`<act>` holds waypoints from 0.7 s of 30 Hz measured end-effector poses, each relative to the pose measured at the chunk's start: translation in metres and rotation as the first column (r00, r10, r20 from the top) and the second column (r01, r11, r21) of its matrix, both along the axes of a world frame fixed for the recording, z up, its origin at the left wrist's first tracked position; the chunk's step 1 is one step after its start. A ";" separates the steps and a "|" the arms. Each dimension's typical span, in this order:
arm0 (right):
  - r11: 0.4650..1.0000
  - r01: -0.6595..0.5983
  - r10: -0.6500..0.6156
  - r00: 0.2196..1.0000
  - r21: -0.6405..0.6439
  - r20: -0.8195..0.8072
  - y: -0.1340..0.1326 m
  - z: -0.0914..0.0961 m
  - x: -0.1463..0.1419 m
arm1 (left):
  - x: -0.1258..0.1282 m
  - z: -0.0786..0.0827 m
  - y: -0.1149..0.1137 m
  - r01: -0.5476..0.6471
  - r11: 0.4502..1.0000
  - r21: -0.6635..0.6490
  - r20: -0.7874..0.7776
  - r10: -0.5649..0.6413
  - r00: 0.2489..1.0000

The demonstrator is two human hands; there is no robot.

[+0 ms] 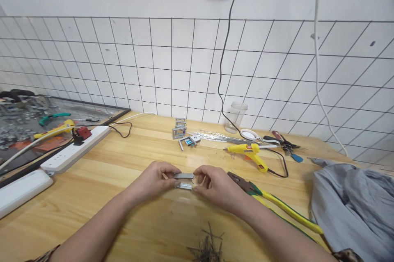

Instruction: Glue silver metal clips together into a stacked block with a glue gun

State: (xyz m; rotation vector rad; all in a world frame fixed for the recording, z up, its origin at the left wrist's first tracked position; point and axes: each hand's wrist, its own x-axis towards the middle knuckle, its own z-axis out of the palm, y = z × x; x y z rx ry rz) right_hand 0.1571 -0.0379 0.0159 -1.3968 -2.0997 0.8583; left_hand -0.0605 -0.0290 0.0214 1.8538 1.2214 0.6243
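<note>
Two short grey metal bars, the farther one point(184, 176) and the nearer one point(184, 186), lie parallel between my hands just above or on the wooden table. Whether they join into one frame is not clear. My left hand point(158, 180) pinches their left ends, with fingers on the far bar and thumb at the near one. From the other side, my right hand point(217, 186) grips the right ends between curled fingers and thumb. Large pliers point(261, 192) with yellow-green handles lie beside my right forearm, partly hidden by it.
Small metal frames point(179, 132) stand at the back, near thin rods point(212, 137). A yellow glue gun point(249, 153), a clear cup point(236, 116) and a tape roll point(249, 134) sit rightward. Grey cloth point(353, 208), dark wire scraps point(209, 249) and a power strip point(80, 149) surround me.
</note>
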 end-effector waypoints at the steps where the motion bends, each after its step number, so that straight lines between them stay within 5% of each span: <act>1: 1.000 0.022 -0.022 1.000 -0.002 -0.016 0.000 -0.001 -0.003 | 0.000 0.000 0.000 -0.002 1.000 0.000 0.005 0.002 1.000; 8: 0.990 0.128 -0.137 0.980 -0.063 -0.148 0.000 -0.014 -0.015 | 0.001 0.000 0.000 -0.008 1.000 0.005 -0.009 0.008 1.000; 21: 0.965 0.118 -0.191 0.930 -0.235 -0.314 0.000 -0.016 -0.011 | 0.001 0.000 -0.001 -0.020 1.000 0.006 -0.011 0.020 1.000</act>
